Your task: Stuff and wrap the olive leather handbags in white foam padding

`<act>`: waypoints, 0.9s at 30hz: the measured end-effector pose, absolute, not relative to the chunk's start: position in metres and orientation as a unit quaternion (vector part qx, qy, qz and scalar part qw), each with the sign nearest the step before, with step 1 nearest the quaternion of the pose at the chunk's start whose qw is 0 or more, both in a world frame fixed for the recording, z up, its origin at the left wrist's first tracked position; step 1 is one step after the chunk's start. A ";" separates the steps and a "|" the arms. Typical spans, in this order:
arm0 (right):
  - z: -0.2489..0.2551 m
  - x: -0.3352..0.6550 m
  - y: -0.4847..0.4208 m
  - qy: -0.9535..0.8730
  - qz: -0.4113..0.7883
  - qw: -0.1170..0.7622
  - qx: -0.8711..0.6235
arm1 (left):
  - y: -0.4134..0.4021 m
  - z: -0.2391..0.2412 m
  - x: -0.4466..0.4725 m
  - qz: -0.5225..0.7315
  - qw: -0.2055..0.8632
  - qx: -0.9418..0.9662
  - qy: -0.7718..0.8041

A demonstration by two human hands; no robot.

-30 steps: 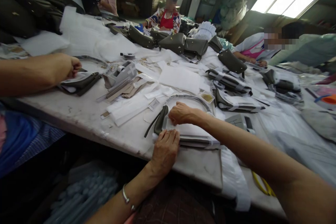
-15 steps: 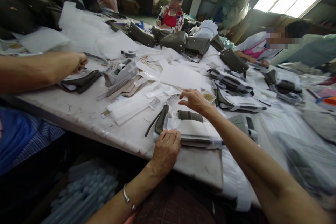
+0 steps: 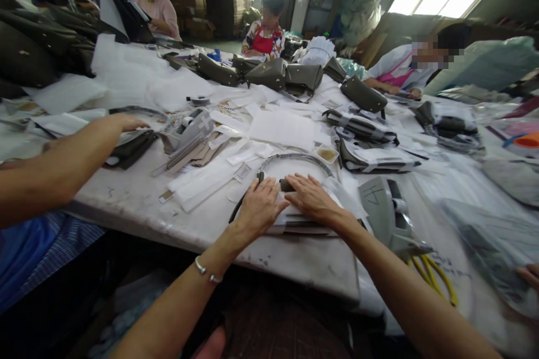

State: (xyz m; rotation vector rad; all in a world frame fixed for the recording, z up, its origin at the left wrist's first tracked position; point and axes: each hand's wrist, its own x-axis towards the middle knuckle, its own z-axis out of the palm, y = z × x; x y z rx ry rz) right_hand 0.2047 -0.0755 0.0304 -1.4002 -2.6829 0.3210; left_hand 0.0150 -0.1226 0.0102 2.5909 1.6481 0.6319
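A dark olive handbag [image 3: 303, 226] lies flat in front of me, partly covered with white wrapping. Its wrapped handle [image 3: 295, 158] arcs out on the far side. My left hand [image 3: 260, 205] rests flat on the bag's left end, fingers stretched out. Beside it, my right hand [image 3: 309, 195] lies on the bag's top with fingers spread, the two thumbs close together. Both hands cover much of the bag's upper face. Just beyond the handle sits a small clear tray [image 3: 327, 153] with something yellowish in it.
A grey tape dispenser [image 3: 381, 210] stands right of the bag, with yellow-handled scissors [image 3: 433, 277] nearer me. Another tape dispenser [image 3: 191, 132] stands left. A co-worker's arm [image 3: 80, 151] reaches over another bag at left. Wrapped bags [image 3: 374, 157] lie beyond on the right.
My left hand has moved up from the bag's near edge onto its top. My right hand has come down onto the bag. The handle now shows as a full arc.
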 end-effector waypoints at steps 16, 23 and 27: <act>0.008 0.265 -0.071 -0.789 0.071 -0.003 -0.611 | -0.053 -0.009 -0.001 0.095 0.033 0.855 0.509; 0.006 0.269 -0.109 -0.801 0.056 -0.012 -0.596 | -0.076 -0.005 -0.007 0.096 0.050 0.866 0.489; 0.007 0.270 -0.135 -0.819 0.024 0.010 -0.573 | -0.093 -0.009 -0.009 0.113 0.085 0.849 0.510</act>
